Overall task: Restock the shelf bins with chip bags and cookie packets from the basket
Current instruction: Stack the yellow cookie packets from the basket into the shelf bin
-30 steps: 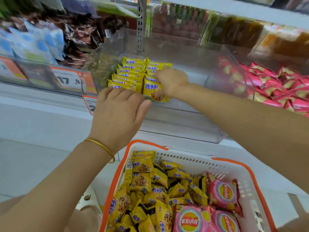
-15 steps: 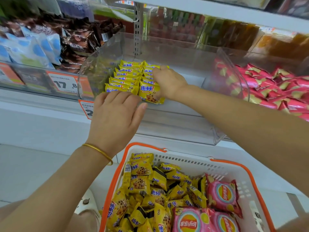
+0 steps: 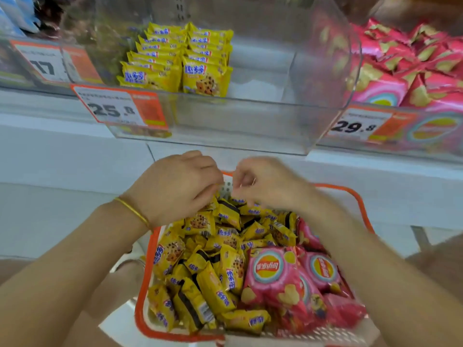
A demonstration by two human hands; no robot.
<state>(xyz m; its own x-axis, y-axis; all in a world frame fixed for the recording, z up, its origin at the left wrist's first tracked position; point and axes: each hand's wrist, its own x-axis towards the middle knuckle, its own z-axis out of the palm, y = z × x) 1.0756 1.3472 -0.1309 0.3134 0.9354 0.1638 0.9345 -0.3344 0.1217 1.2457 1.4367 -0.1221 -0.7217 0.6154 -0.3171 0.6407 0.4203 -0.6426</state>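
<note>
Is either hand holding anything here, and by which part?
Cannot tell. The left hand and right hand both curl fingers down among the yellow cookie packets at the far end of the basket, but blur and the hands hide any grip.

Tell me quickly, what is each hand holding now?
Left hand: fingers curled into the cookie packets; grip cannot be told.
Right hand: the same, blurred.

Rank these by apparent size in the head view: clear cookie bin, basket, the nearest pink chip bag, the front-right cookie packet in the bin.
1. clear cookie bin and basket: alike; the basket is nearer, so unranked.
2. pink chip bag.
3. cookie packet, though it is farther.
</note>
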